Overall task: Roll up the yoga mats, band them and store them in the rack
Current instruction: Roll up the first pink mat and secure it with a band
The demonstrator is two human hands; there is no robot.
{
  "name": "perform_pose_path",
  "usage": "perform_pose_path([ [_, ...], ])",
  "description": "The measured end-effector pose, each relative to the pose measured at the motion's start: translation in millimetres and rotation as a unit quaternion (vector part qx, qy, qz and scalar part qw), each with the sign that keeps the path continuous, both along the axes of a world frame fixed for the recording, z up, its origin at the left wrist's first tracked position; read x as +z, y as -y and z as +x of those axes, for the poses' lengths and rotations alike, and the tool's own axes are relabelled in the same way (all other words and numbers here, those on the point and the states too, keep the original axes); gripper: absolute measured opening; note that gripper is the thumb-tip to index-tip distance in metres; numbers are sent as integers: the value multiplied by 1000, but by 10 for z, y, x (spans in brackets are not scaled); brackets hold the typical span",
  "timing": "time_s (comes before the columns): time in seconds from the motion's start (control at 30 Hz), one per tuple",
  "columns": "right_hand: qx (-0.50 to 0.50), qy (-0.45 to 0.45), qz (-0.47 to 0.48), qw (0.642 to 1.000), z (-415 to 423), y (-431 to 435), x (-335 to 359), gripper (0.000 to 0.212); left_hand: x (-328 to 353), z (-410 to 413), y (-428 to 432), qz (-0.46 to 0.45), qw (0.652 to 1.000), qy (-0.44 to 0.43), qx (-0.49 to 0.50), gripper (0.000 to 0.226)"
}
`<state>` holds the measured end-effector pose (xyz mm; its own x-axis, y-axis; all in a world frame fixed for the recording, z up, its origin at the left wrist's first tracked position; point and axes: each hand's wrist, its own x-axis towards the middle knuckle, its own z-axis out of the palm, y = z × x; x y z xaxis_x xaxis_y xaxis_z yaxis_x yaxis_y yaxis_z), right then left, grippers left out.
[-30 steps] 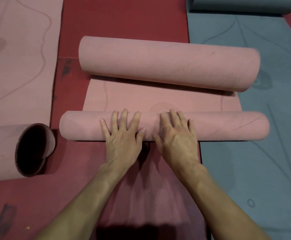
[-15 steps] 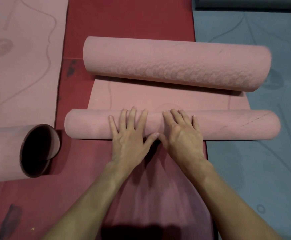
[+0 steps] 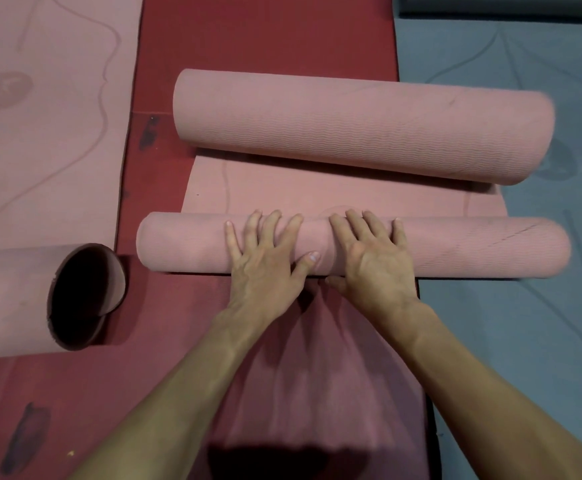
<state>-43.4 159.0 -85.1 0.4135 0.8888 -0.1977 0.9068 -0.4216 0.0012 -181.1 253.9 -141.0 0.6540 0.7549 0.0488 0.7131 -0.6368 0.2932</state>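
A pink yoga mat lies across the red floor point(image 3: 265, 36). Its near end is wound into a tight roll point(image 3: 185, 242), and its far end curls into a thicker roll point(image 3: 362, 126). A narrow flat strip point(image 3: 282, 188) separates the two. My left hand point(image 3: 265, 268) and my right hand point(image 3: 376, 265) rest side by side on the middle of the near roll. Their palms are down, the fingers are spread over its top and the thumbs sit at its near side. No band or rack is in view.
A second pink mat point(image 3: 40, 133) lies flat at the left, its near end curled into an open tube point(image 3: 12, 299). A teal mat point(image 3: 524, 323) covers the floor at the right, with its rolled end point(image 3: 490, 8) at the top edge.
Both hands have pushed the near roll slightly away from me, and the flat strip between the two rolls has narrowed a little. The view has shifted slightly.
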Motion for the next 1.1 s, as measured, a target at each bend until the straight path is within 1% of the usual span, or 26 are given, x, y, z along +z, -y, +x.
perform_pose_path([
  [0.2,-2,38,18,999,-18,-30,-126,90,-1,-6,5,-2,1000,0,2,73],
  [0.37,4,57,-3,998,3,-79,-137,102,10,-2,0,-5,1000,-3,5,76],
  [0.47,2,65,-16,998,4,-106,-156,102,21,6,-13,-10,1000,-9,4,76],
  [0.6,-2,78,-21,997,-12,-119,-153,94,43,-2,-9,-17,1000,-15,0,79],
  [0.73,-5,74,-15,997,-21,-134,-132,78,80,-2,-10,-33,999,-27,-3,81],
  [0.9,13,62,-33,997,15,-135,-59,71,105,-20,-6,-46,998,-33,-8,84],
  [0.97,19,56,-37,998,35,-146,-26,65,121,-26,-8,-43,999,-24,-6,86],
  [1.1,30,44,-48,997,54,-186,43,57,127,-31,-18,-42,999,-6,1,78],
])
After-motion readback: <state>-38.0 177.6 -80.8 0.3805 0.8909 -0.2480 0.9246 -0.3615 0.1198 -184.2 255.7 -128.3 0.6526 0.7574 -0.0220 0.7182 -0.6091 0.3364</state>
